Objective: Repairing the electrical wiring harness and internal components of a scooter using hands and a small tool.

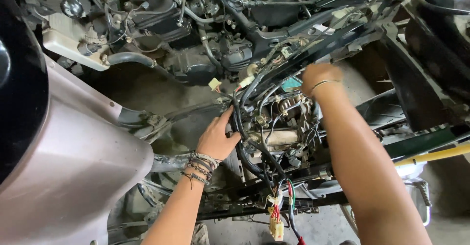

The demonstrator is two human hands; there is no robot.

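Nearest, a pinkish-grey body panel (73, 162) filled the lower left, its edge close beside the left forearm, leaving little room on that side. Bare floor (323, 228) showed below between the two arms.

The left hand (218, 137), with cord bracelets at the wrist, curled around a black wire bundle (245, 132), thumb and fingers closed on it. The bundle was thick, dusty and black-sleeved, its long axis running from low near the yellow connector (276, 228) up and away toward the black frame rail (313, 54), bending right as it rose.

Farther off, the right hand (318, 78), wearing a thin bangle, reached into the wiring beneath that rail; its fingers were hidden, so its grip could not be told. Beyond lay the engine (196, 34), crowded with hoses.
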